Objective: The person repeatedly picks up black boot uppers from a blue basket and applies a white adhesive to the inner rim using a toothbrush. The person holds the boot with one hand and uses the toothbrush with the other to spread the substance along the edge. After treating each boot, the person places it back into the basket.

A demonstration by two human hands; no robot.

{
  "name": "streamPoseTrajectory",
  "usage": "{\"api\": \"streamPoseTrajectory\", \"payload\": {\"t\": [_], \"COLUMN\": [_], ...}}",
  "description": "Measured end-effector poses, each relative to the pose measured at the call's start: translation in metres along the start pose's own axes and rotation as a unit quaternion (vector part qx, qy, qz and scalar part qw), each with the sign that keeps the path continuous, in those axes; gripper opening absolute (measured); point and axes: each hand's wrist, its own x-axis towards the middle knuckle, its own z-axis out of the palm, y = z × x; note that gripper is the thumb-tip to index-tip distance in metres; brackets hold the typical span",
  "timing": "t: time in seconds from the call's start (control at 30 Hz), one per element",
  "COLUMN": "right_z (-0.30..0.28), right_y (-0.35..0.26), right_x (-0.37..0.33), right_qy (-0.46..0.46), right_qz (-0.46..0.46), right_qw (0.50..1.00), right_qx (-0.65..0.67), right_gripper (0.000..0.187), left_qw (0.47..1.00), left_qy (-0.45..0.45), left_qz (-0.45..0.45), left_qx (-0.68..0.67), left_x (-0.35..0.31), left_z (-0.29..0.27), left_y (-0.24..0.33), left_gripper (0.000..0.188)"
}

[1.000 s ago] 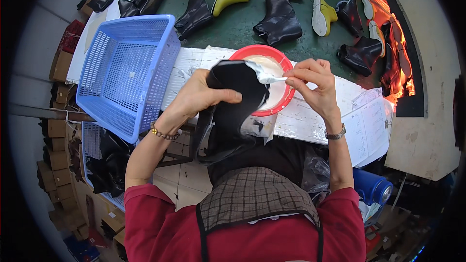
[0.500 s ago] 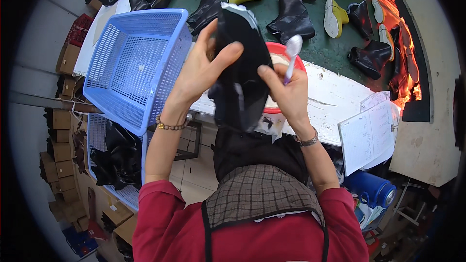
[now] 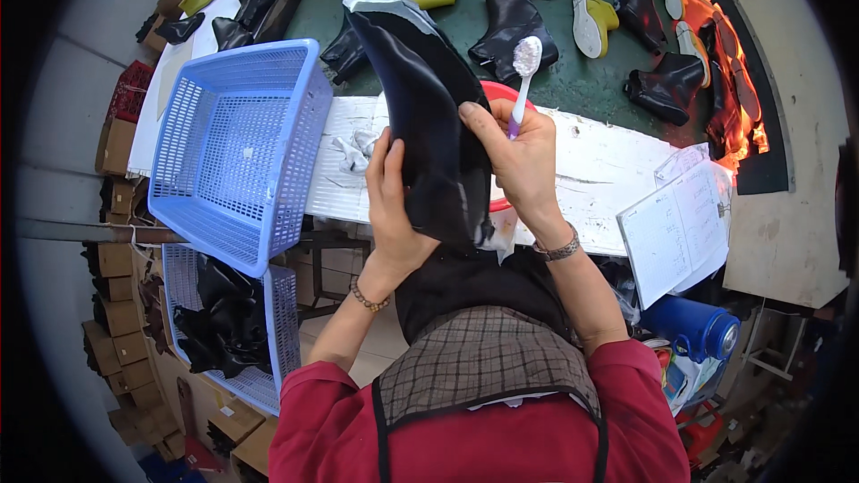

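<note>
A black leather boot upper with a pale, ragged top edge is held up between my hands. My left hand supports its lower left side, fingers along the leather. My right hand pinches its right edge with the thumb. In the same hand is a toothbrush with a white and purple handle, its oval head pointing up and coated with something whitish. Behind the boot upper and my right hand, a red bowl shows only in part; its contents are mostly hidden.
Black boots and yellow-green shoe forms stand on a green surface, near a glowing orange heater. On the left, a blue basket sits above another basket of black pieces. An open notebook and blue flask are right.
The boot upper has turned, now showing its smooth outer side. My left hand has shifted down to its lower part. The toothbrush head has swung slightly left and upright.
</note>
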Motion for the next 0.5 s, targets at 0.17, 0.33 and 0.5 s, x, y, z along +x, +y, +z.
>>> {"api": "streamPoseTrajectory", "payload": {"t": [0.17, 0.33, 0.5], "right_z": [-0.055, -0.097, -0.098], "right_y": [0.009, 0.037, 0.002], "right_x": [0.013, 0.011, -0.003], "right_qy": [0.059, -0.066, -0.028], "right_qz": [-0.176, -0.222, -0.201], "right_qw": [0.924, 0.741, 0.891], "right_qx": [-0.335, -0.630, -0.406], "right_gripper": [0.019, 0.012, 0.010], "left_qw": [0.997, 0.993, 0.992], "left_qy": [-0.036, -0.074, -0.100], "left_qz": [-0.062, -0.086, -0.076], "left_qx": [-0.013, -0.028, 0.001], "left_x": [0.003, 0.011, 0.016], "left_z": [-0.032, -0.045, -0.050], "left_y": [-0.008, -0.007, -0.002], "left_gripper": [0.087, 0.084, 0.083]}}
